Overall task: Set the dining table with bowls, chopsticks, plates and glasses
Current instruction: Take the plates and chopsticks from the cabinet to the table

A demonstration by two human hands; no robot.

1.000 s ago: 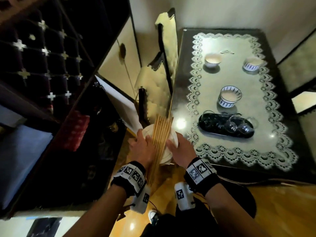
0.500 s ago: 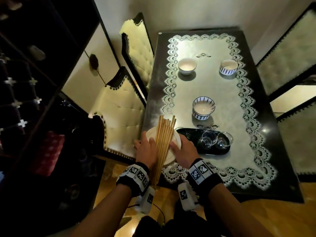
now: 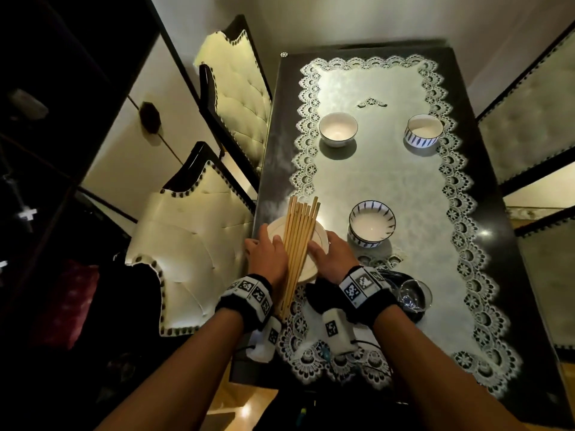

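Observation:
A stack of white plates (image 3: 320, 242) hangs over the near left part of the dining table (image 3: 270, 157), held from both sides. My left hand (image 3: 267, 256) grips its left rim and my right hand (image 3: 334, 259) grips its right rim. Several wooden chopsticks (image 3: 297, 244) lie lengthwise across the top plate, between my hands, their near ends past my left wrist. Three bowls stand on the lace cloth (image 3: 404, 188): a white bowl (image 3: 338, 129) far left, a blue-patterned bowl (image 3: 423, 130) far right, another patterned bowl (image 3: 371, 223) just right of the plates.
A dark tray with clear glasses (image 3: 415, 295) sits behind my right wrist. Two cream tufted chairs (image 3: 186, 250) stand against the table's left side, another chair (image 3: 529, 119) on the right. Dark shelving fills the left.
My hands have carried the plates and chopsticks from beside the table's near left corner to over the table. The view has swung right and the tray now lies behind my right wrist.

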